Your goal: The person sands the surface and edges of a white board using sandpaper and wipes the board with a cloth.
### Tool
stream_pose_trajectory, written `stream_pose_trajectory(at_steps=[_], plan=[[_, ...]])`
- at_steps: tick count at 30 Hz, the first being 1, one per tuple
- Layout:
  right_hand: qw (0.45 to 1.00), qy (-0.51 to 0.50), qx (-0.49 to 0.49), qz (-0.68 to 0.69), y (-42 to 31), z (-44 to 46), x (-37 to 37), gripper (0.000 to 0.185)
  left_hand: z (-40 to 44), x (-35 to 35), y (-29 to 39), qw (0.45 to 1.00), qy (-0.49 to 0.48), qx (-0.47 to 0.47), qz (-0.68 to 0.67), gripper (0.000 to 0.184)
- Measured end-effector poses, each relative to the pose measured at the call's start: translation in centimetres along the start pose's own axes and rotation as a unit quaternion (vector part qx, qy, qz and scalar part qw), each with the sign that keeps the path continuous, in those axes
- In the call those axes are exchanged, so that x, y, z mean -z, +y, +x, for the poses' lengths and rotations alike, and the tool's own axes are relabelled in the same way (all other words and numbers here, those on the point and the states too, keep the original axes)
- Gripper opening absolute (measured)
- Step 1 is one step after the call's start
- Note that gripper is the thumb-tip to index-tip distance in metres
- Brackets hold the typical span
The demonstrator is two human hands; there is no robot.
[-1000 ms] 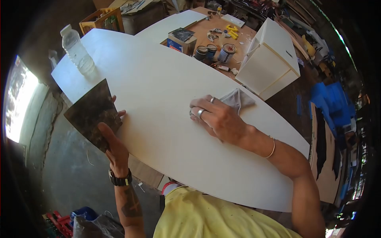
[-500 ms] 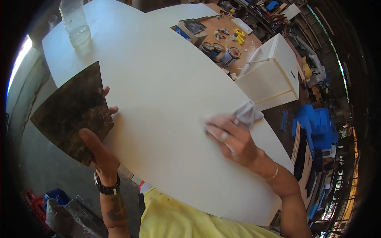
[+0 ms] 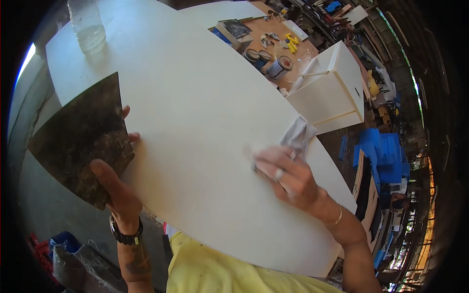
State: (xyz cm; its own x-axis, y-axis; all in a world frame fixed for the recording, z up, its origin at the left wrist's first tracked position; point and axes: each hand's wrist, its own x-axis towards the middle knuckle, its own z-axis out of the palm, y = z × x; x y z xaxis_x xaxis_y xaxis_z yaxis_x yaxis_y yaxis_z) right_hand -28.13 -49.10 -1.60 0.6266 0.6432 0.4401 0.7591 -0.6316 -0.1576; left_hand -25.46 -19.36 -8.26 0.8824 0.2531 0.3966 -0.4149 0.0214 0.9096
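- Our left grip (image 3: 122,198) is clamped on the dark sheet (image 3: 80,132), thumb over its smudged face and two fingertips showing past its right edge.
- We see the sheet reaching up and left from that grip, tilted, partly in front of the white board (image 3: 195,122); we cannot tell if the two touch.
- Our right grip (image 3: 293,178) is at the board, fingers bent and blurred, with a ring (image 3: 279,174) on one.
- We see the cloth (image 3: 299,134) just above the right grip's knuckles, crumpled and close to the board's far edge; we cannot tell whether that grip is closed on it or on something small at the fingertips.
- The board spreads between our two grips and well past them both.
- Beyond the left grip, we have a clear bottle (image 3: 89,29) upright on the board, with some liquid in it.
- Farther out from the right grip, past the board's edge, our counter (image 3: 299,59) carries tins (image 3: 280,67) and yellow pieces (image 3: 291,43).
- Up and right of the right grip, we see a white box (image 3: 327,95) beside the counter's items.
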Motion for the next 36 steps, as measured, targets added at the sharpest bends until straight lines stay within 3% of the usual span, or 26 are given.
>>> stream_pose_trajectory(at_steps=[3, 8, 11, 12, 15, 17, 19, 23, 29, 33, 36], plan=[[1.0, 0.005, -0.016, 0.017, 1.0, 3.1, -1.3, 0.02, 0.1, -0.3, 0.3, 1.0, 0.005, 0.003, -0.018, 0.078], [0.999, 0.0, -0.033, 0.026, -0.3, -2.5, 0.7, 0.019, 0.3, -0.1, 0.4, 0.999, -0.005, -0.015, 0.043, 0.074], [1.0, 0.023, -0.011, 0.002, 0.4, 1.8, -0.8, 0.018, 0.4, -0.3, 1.3, 0.999, -0.004, -0.019, 0.031, 0.066], [0.999, 0.016, -0.023, 0.027, 0.6, 2.0, -0.8, 0.019, 0.4, -0.3, 1.7, 0.991, -0.024, -0.08, 0.104, 0.06], [0.996, 0.018, -0.082, -0.016, 0.3, -2.8, 1.5, 0.016, 1.6, 0.2, 3.2, 0.909, -0.06, -0.277, 0.306, 0.046], [0.989, 0.04, -0.13, -0.049, 1.0, -6.7, 3.5, 0.012, 0.9, 1.0, 7.3, 0.803, -0.234, -0.319, 0.446, 0.041], [0.977, 0.057, -0.193, -0.077, 1.8, -9.7, 4.6, 0.009, -0.3, -0.5, 10.3, 0.75, -0.383, -0.268, 0.468, 0.049], [0.973, 0.084, -0.197, -0.083, 1.8, -10.8, 4.9, 0.008, -2.0, -3.8, 11.4, 0.67, -0.517, -0.247, 0.472, 0.072], [0.97, 0.132, -0.192, -0.071, 2.2, -11.4, 4.0, 0.009, 0.3, -6.9, 12.0, 0.646, -0.564, -0.211, 0.469, 0.074], [0.968, 0.139, -0.199, -0.055, 2.4, -11.6, 3.8, 0.008, 1.4, -8.6, 12.1, 0.604, -0.57, -0.224, 0.509, 0.061], [0.97, 0.141, -0.191, -0.055, 2.2, -11.4, 4.2, 0.006, 1.3, -8.7, 11.9, 0.606, -0.558, -0.247, 0.511, 0.056]])
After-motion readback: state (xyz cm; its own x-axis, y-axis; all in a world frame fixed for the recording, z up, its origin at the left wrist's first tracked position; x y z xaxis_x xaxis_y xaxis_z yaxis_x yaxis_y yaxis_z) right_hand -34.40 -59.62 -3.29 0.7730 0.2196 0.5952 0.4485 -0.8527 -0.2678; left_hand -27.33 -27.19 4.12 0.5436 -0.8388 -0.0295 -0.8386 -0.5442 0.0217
